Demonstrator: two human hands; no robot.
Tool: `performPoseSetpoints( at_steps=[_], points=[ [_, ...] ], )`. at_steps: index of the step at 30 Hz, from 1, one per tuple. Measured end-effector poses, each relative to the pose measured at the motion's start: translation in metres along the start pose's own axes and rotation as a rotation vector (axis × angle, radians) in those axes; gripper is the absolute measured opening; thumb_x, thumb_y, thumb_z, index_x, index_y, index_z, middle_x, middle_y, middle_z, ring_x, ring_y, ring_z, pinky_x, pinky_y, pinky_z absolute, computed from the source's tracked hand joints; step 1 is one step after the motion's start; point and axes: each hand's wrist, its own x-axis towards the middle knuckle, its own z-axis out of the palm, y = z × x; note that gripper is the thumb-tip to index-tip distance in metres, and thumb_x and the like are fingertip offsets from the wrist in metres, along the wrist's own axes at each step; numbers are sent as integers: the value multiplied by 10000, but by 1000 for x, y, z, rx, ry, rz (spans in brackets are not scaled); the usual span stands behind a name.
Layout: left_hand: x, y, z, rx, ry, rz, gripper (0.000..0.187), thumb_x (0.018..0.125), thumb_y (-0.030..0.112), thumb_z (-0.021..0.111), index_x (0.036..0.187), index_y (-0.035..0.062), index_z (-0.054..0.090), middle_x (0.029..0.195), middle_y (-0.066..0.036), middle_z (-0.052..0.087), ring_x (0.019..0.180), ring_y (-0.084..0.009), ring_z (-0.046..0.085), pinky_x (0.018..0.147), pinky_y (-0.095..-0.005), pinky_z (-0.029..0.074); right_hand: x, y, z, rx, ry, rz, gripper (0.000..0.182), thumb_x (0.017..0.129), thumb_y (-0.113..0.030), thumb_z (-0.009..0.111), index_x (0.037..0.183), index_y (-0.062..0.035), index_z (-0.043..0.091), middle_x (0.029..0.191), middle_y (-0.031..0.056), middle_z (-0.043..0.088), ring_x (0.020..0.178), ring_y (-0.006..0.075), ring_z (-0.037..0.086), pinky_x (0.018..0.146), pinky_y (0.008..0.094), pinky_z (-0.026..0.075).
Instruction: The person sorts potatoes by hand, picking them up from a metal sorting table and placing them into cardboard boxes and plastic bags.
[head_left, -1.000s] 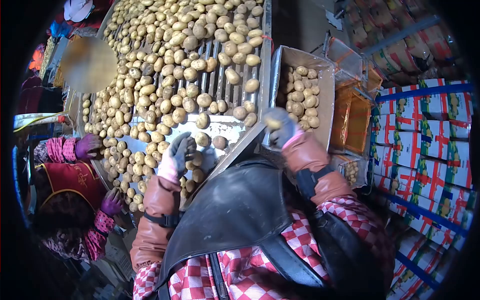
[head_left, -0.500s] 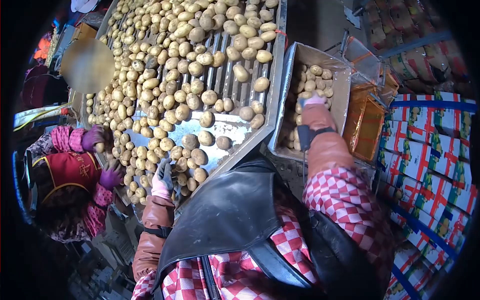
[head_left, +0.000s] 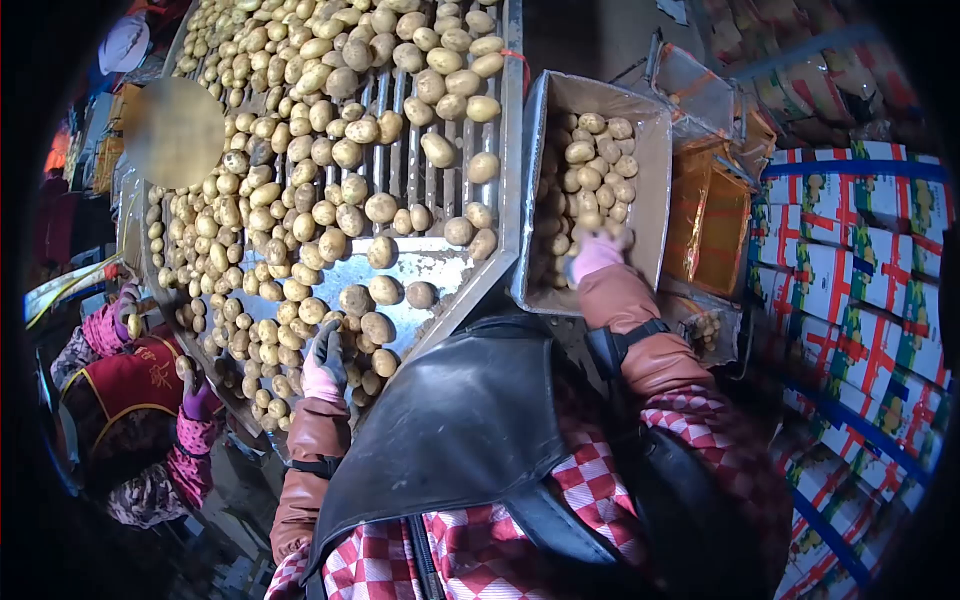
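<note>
My left hand (head_left: 325, 365), in a pink and grey glove, reaches over the lower end of the sorting table. Its fingers are stretched out against the potatoes (head_left: 290, 313) there, and no potato shows clearly in its grip. Over on the right, my right hand (head_left: 598, 254), in a pink glove and a little blurred, is inside a cardboard box (head_left: 651, 205). It lies over the near part of the potatoes (head_left: 592, 170) in the box, fingers apart. Brown sleeve covers (head_left: 622, 300) reach down both forearms.
Slatted metal rollers (head_left: 408, 165) carry many potatoes beyond a bare metal plate (head_left: 430, 262). On the left a co-worker in a red apron (head_left: 130, 378) holds potatoes at the table's edge. Stacked printed cartons (head_left: 825, 270) and an orange-lined box (head_left: 705, 215) stand on the right.
My right hand has drawn back toward me inside the box, uncovering more potatoes. My left hand stays at the table's lower end. The co-worker's hands have pulled away from the pile, and the view has shifted.
</note>
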Motion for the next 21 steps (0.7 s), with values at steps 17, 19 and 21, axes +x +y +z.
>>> performPoseSetpoints(
  at_steps=[17,19,21],
  points=[
    [-43,18,3,-48,161,38,311,994,202,539,1246,28,596,1026,-19,651,849,-83,570,769,-245,480,-21,-25,13,-20,-317,-274,418,834,-288,662,1210,-122,587,1265,244,533,1162,383,559,977,435,461],
    [-43,4,1,-22,157,71,325,993,219,542,1254,31,592,987,-10,647,819,-78,566,748,-239,477,-7,-14,23,49,-515,-349,410,835,-283,658,1197,-103,597,1226,241,569,1120,360,585,939,420,480],
    [-51,17,1,156,127,63,340,993,231,542,1263,29,587,972,-8,647,812,-76,563,746,-235,474,31,13,53,575,-719,-119,427,906,-375,488,1096,-18,624,1066,199,644,930,320,631,812,402,513]
  ],
)
